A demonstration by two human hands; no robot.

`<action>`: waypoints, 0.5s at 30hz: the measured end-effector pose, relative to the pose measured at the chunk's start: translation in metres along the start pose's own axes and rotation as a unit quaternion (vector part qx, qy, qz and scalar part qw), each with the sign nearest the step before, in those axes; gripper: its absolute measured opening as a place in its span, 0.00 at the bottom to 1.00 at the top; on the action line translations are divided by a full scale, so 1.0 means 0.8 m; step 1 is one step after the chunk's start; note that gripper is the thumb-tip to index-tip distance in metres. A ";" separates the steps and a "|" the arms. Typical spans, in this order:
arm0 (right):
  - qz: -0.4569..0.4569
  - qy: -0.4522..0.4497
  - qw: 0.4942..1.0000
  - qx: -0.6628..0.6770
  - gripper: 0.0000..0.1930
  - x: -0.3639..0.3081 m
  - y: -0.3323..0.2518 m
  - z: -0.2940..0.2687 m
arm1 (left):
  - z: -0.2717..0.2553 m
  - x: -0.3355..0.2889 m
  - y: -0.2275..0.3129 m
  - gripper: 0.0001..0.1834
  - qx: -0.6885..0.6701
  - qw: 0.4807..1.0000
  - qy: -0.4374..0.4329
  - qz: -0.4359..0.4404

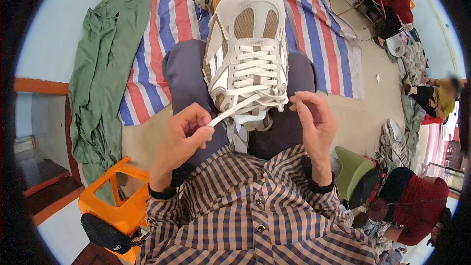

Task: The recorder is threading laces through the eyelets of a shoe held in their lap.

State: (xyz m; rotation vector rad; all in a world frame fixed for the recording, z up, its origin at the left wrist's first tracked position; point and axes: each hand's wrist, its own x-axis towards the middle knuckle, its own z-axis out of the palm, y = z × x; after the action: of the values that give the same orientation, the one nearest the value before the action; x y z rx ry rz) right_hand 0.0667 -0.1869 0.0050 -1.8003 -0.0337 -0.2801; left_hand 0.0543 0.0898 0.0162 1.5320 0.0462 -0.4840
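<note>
- A white-and-tan shoe (256, 22) is held up by the lap, between the knees, sole down, with its toe pointed away from the body.
- Its front is laced in flat white rows; near the collar the lace (229, 113) is crossed and looped loosely.
- One lace end is pinched by the left hand (182, 135), between thumb and curled forefinger, and is drawn taut toward the lower left.
- The right hand (318, 121) is placed just beside the loop at the collar's right, fingers bent; whether any lace is gripped there cannot be told.
- Dark trousers (184, 76) and a checked shirt (230, 216) are worn.
- The floor ahead is covered by a striped sheet (338, 51); at left, green cloth (105, 64) is spread.
- An orange plastic seat (95, 200) is seen lower left.
</note>
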 end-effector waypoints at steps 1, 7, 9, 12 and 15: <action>0.020 -0.046 0.998 0.024 0.08 -0.003 -0.002 -0.004 | -0.002 -0.004 -0.001 0.03 -0.001 1.000 0.000 -0.005; 0.105 -0.322 0.938 0.077 0.07 -0.014 -0.031 0.006 | -0.009 -0.014 -0.001 0.05 0.155 0.983 -0.094 -0.029; 0.087 -0.360 0.928 0.043 0.08 -0.014 -0.026 0.016 | -0.008 -0.018 0.003 0.06 0.168 0.978 -0.117 -0.046; 0.130 -0.342 0.929 0.060 0.09 -0.018 -0.020 0.025 | -0.007 -0.028 0.002 0.07 0.136 0.974 -0.180 -0.027; 0.145 -0.309 0.921 0.186 0.10 -0.022 -0.012 0.030 | 0.002 -0.041 0.017 0.08 0.165 0.963 -0.212 0.021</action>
State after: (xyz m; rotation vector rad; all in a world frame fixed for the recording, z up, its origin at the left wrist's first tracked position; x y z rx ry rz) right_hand 0.0519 -0.1595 0.0052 -1.4235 -0.2473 0.4886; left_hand 0.0286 0.0969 0.0400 1.7171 -0.4168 -0.8062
